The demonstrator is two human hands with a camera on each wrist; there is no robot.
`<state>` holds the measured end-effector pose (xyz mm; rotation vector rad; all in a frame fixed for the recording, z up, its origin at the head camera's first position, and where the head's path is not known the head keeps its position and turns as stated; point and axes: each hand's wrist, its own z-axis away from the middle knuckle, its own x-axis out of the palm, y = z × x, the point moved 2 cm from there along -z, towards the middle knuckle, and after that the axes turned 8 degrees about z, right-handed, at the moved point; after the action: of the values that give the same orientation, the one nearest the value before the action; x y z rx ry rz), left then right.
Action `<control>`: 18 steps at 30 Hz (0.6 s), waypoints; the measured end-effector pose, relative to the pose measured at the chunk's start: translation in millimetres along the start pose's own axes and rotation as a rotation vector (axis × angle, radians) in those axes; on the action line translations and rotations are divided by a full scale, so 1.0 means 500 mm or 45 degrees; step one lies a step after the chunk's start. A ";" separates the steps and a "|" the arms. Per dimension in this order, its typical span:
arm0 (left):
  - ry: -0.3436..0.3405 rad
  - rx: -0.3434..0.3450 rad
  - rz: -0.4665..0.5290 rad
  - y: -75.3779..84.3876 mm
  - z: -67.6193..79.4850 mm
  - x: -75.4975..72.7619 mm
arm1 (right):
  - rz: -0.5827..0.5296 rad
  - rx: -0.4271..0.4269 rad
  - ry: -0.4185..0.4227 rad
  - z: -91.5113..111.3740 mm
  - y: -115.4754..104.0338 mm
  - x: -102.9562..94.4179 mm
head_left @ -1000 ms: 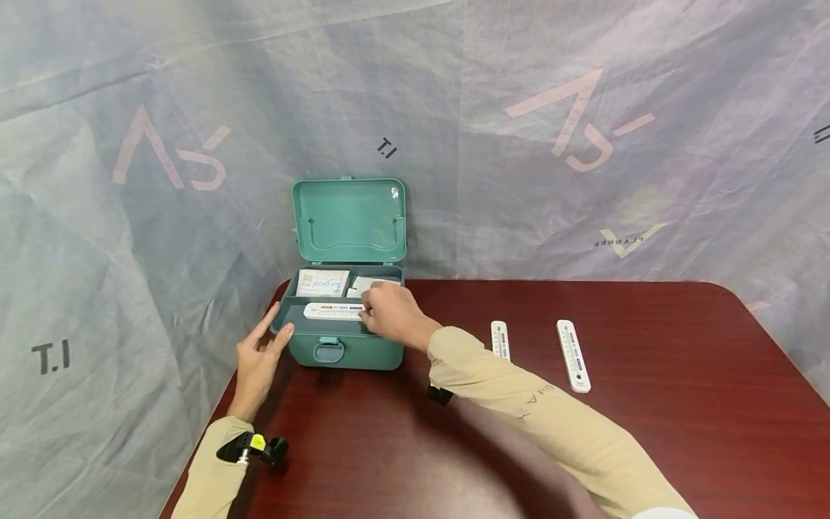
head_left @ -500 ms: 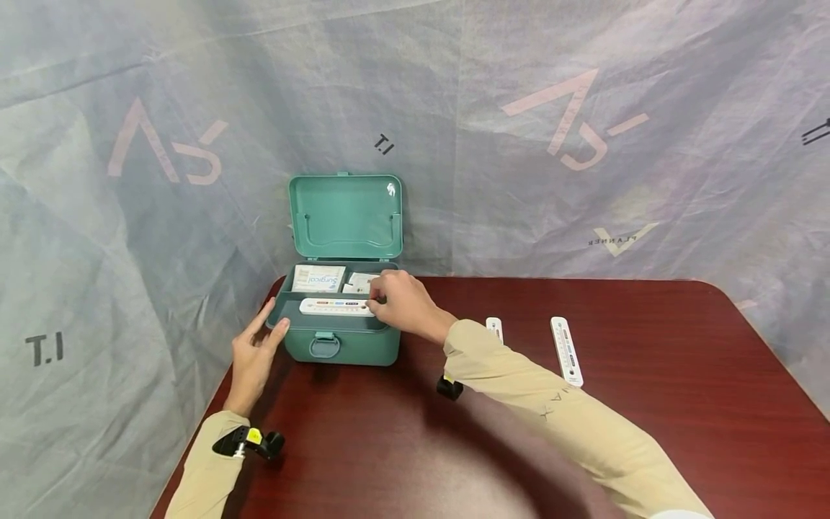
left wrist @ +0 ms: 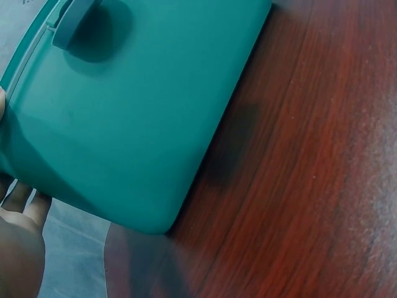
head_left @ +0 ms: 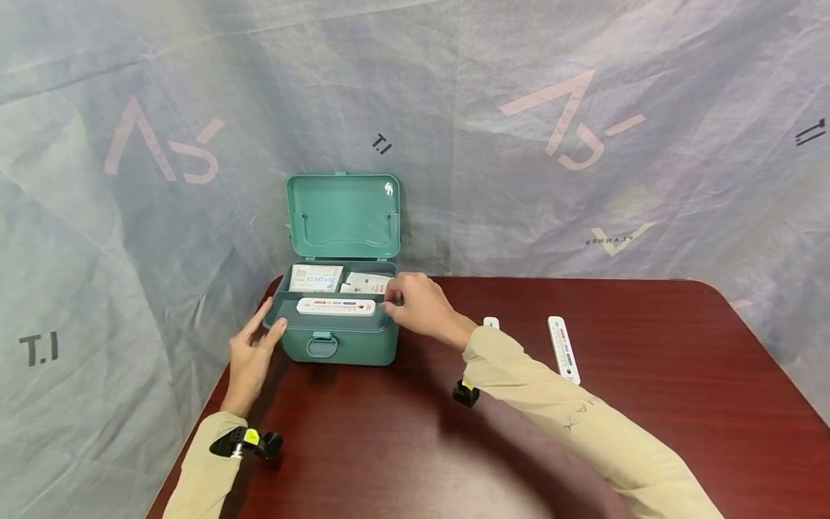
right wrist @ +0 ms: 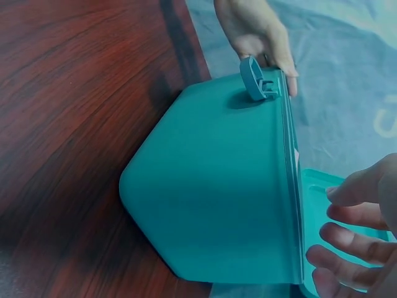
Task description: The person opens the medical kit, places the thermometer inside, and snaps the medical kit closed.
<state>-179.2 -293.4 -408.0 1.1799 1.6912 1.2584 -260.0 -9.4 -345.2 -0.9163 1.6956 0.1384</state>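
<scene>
A teal first-aid box (head_left: 353, 347) stands with its lid raised. In its front tray compartment lies a white thermometer strip (head_left: 336, 307), flat and lengthwise. My right hand (head_left: 424, 306) hovers at the box's right rim, just off the strip's end; the right wrist view shows its fingers (right wrist: 353, 245) loosely bent, thumb apart, with nothing between them. My left hand (head_left: 249, 360) rests on the box's front left corner, thumb on the front rim and straight fingers along the left side. Two more thermometers lie to the right: one (head_left: 563, 349) fully seen, one (head_left: 491, 322) mostly behind the right sleeve.
In the tray's back compartments are a packet marked Surgical (head_left: 315, 278) and a smaller white packet (head_left: 366, 282). The open lid (head_left: 344, 216) leans back near the grey cloth wall (head_left: 428, 144). Everything stands on a dark red wooden table (head_left: 363, 447).
My right hand has let go of the thermometer in the tray and drawn off to the right. The left hand stays at the box corner. The view has shifted slightly.
</scene>
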 end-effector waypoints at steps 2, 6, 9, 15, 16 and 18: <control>0.008 -0.007 0.006 0.001 -0.001 0.000 | -0.003 0.008 0.002 0.005 0.005 -0.002; 0.027 -0.015 0.024 0.000 -0.002 0.001 | -0.024 0.012 0.011 0.016 0.014 -0.005; 0.035 -0.017 0.031 0.001 -0.001 0.001 | -0.039 0.025 0.008 0.024 0.020 -0.004; 0.028 -0.009 -0.001 0.003 0.000 0.000 | -0.051 0.075 0.009 0.041 0.030 -0.005; 0.023 -0.003 -0.002 0.003 0.000 0.000 | -0.053 0.082 0.013 0.044 0.031 -0.006; 0.014 0.005 -0.001 0.003 0.000 0.000 | -0.063 0.095 0.025 0.051 0.032 -0.009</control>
<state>-178.9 -293.5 -406.6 1.1765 1.7027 1.2639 -250.2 17.3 -355.7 -0.9056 1.6834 0.0333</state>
